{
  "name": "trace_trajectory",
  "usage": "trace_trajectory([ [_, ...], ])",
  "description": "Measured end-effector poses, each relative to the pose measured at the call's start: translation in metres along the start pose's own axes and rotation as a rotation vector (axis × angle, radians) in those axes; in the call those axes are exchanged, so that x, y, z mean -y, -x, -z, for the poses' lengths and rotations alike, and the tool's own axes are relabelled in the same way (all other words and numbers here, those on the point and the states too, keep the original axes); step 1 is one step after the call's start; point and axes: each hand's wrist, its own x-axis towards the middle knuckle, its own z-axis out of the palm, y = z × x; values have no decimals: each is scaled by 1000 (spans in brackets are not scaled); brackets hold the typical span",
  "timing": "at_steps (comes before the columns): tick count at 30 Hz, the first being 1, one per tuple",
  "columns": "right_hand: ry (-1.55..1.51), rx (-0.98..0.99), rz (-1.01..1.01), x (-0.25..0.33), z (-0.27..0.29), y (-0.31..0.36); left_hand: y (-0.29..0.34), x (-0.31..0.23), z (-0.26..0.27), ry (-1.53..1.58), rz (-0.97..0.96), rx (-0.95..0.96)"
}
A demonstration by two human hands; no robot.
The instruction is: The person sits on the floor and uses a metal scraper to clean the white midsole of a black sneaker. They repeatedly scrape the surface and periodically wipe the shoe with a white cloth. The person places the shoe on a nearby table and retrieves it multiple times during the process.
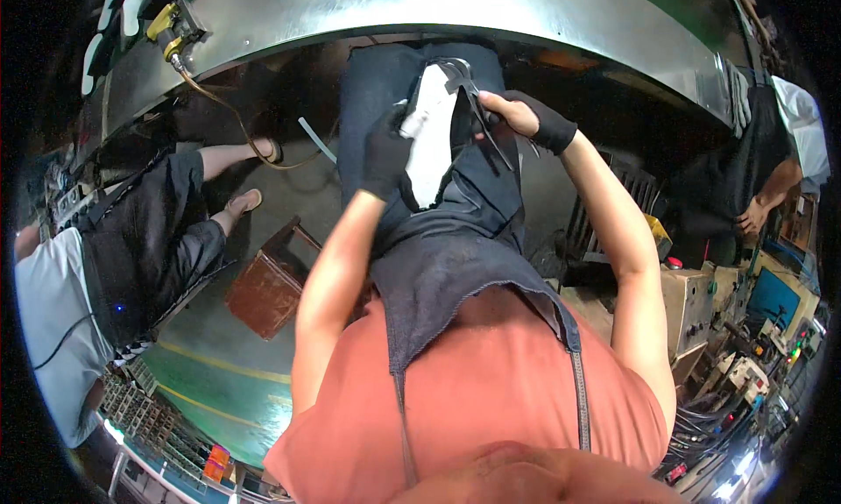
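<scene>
A white, foot-shaped shoe last [430, 145] lies lengthwise over my lap, on the dark apron [455, 259]. My left hand [385, 158], in a black glove, is closed around its left side; the fingertips are partly hidden and blurred. Black straps [459, 81] cross the far end of the last, and long loose ends hang down on its right. My right hand [519, 118], wearing a black fingerless glove, pinches one of these straps between thumb and fingers beside the last.
Beyond my knees runs a shiny metal bench [412, 9]. A yellow-and-black air tool [164, 31] with a hose rests on its left part. A brown stool [263, 298] stands at left. People sit on both sides; machine boxes [688, 307] are at right.
</scene>
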Motion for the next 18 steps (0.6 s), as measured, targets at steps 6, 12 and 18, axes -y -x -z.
trace_trajectory([
  [6, 795, 216, 118, 44, 3, 14, 21, 4, -21, -220, -161, -25],
  [12, 905, -59, 287, -8, -24, 11, -12, 18, -17, 183, 274, 168],
  [18, 765, 312, -20, 67, 28, 21, -34, -2, -49, -320, -183, -225],
])
